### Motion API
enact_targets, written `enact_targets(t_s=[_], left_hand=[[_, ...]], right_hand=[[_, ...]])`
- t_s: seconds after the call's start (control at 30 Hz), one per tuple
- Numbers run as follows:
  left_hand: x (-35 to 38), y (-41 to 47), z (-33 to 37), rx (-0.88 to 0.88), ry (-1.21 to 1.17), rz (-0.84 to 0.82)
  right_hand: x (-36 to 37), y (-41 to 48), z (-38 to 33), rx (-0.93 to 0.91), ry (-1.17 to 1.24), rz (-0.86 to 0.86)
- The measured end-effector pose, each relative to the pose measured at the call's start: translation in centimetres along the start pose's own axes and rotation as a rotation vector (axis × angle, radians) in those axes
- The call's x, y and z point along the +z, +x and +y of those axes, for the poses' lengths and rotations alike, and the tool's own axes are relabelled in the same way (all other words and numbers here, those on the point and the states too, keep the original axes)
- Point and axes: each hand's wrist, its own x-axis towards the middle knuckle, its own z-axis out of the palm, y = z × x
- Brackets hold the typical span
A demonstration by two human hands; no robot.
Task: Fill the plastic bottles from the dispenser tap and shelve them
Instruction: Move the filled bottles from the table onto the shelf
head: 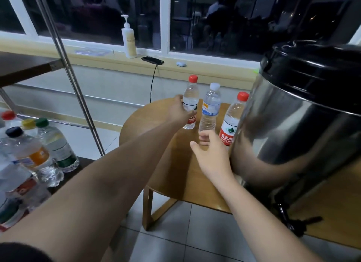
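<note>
Left hand (180,113) gripped a clear red-capped bottle (191,97), centre frame, its red label (192,120) partly reading 农夫; right hand (212,156) spread open at its lower right.

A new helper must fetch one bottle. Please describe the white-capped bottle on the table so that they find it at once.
Find the round wooden table left of the steel dispenser. Three bottles stand on it in a row; take the middle bottle. Only it has a white cap and blue label; the left bottle and right bottle are red-capped.
</note>
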Motion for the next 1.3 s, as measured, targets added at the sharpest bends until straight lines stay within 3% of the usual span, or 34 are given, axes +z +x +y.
enact_targets(t_s=[0.33, 0.57, 0.67, 0.73, 0.83, 0.93, 1.17, 1.3], left_hand=[[-4.2, -6.6, -1.3, 0.091, -0.043, -0.005], [-7.3, -13.3, -1.6, 0.188, 0.004, -0.154], [-8.2, -14.2, -2.1, 0.187, -0.031, -0.292], [-8.8, -13.8, -2.4, 0.174, -0.019, -0.390], [-8.8, -11.8, -1.9, 0.121, 0.039, -0.326], [-7.8, -9.6, -0.3, 0.018, -0.110, -0.264], [-4.8, -5.2, 4.5, 0.056, -0.177, -0.362], [-3.5, -2.6, 6.3, 0.072, -0.252, -0.336]], right_hand=[[0.6, 0.9, -0.9, 0.056, 0.084, 0.010], [1.9, 1.6, -2.4, 0.058, 0.147, -0.001], [2.0, 1.3, -2.8, 0.018, 0.112, -0.013], [1.7, 0.9, -2.9, 0.003, 0.098, -0.030], [1.2, 0.2, -2.7, -0.006, 0.103, -0.028], [1.0, -0.3, -2.6, -0.013, 0.109, -0.020], [0.1, -1.5, -2.3, 0.001, 0.089, -0.004], [-0.4, -2.1, -2.3, -0.012, 0.077, -0.002]])
